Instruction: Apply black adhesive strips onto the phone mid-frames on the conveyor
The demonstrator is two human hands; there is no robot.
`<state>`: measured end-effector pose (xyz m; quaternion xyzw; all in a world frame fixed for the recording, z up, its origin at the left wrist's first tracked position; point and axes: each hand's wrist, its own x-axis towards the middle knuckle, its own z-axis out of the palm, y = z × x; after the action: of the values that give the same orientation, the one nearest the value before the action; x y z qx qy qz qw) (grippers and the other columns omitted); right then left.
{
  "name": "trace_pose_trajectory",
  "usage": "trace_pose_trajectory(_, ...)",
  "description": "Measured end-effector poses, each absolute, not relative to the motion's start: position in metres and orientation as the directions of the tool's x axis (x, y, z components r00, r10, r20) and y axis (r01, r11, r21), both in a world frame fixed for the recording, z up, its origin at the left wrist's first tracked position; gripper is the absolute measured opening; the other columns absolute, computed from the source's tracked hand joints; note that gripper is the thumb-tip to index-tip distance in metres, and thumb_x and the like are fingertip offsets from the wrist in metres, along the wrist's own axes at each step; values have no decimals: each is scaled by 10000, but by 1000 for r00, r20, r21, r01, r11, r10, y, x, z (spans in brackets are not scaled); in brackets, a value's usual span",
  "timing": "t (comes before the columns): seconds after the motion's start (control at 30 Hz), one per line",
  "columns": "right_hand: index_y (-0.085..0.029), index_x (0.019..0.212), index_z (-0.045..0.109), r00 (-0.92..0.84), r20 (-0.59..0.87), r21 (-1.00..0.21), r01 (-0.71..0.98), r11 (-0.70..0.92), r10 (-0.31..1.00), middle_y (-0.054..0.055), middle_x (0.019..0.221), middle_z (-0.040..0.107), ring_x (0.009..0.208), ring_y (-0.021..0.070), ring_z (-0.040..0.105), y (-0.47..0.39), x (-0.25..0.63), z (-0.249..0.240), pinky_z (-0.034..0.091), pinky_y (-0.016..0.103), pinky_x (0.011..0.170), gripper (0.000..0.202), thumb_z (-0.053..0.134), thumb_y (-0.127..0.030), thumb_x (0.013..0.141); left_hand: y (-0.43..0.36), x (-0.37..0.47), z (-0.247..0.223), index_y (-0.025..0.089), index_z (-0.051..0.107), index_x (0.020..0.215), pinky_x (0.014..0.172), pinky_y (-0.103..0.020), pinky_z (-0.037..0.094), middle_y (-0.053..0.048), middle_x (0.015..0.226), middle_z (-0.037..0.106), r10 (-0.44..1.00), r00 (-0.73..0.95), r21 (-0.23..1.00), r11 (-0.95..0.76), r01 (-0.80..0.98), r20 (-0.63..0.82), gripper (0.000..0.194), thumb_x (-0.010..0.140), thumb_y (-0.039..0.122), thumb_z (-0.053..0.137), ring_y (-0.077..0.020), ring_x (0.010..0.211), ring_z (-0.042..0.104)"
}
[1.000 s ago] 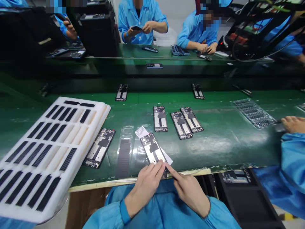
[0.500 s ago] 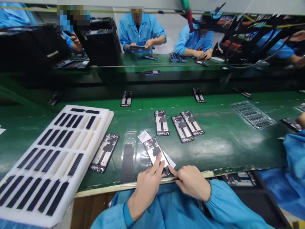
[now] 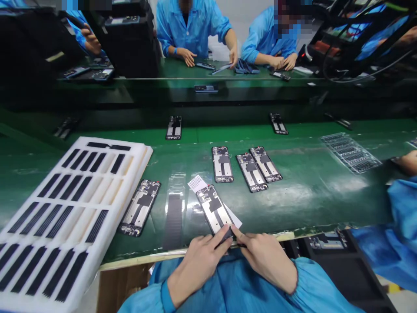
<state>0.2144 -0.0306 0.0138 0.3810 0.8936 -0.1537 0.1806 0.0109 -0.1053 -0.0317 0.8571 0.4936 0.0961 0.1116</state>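
Observation:
A partly assembled phone [image 3: 213,208], its back off and its circuit parts and silvery plate showing, lies slanted near the bench's front edge. My left hand [image 3: 202,263] grips its lower end, with a finger on top and the thumb close by. At the lower right corner, my right hand [image 3: 269,258] presses with its index finger, the other fingers curled. A dark flat patch shows between the fingertips; whether it is a separate piece I cannot tell. Under the phone lies a white card [image 3: 197,183] with rows of small dark marks.
A white foam tray [image 3: 148,152] holding black strips stands at left, beside another open phone [image 3: 140,208]. Clear plastic sheets [image 3: 177,178] lie nearby. Several open phones [image 3: 222,164] lie beyond. Co-workers in blue [image 3: 195,30] sit opposite; a blue sleeve [image 3: 404,204] is at right.
My left hand has slid from the middle of the phone down to its lower end, closer to my right hand. Across the bench, a co-worker has lowered a phone to the table.

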Motion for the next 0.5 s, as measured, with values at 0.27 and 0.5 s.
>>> trace_pose_trajectory(0.27, -247, 1458, 534, -632, -458, -168, 752, 638, 625, 53, 867, 796, 736, 257, 756, -27, 219, 14, 422, 305, 573, 578, 535, -177, 885, -107, 13, -30, 218, 622, 1301, 671, -353, 592, -180, 1473, 521, 874, 472, 207, -486, 849, 117, 360, 986, 161, 458, -219, 850, 658)
trace_pose_trajectory(0.5, -342, 1427, 564, -612, -468, -256, 784, 565, 638, 36, 837, 799, 731, 250, 762, -20, 225, 16, 393, 288, 567, 531, 537, -211, 913, -109, 16, -31, 130, 611, 1285, 792, -373, 600, -220, 1380, 576, 873, 434, 314, -486, 816, 222, 332, 1000, 135, 442, -229, 971, 634)
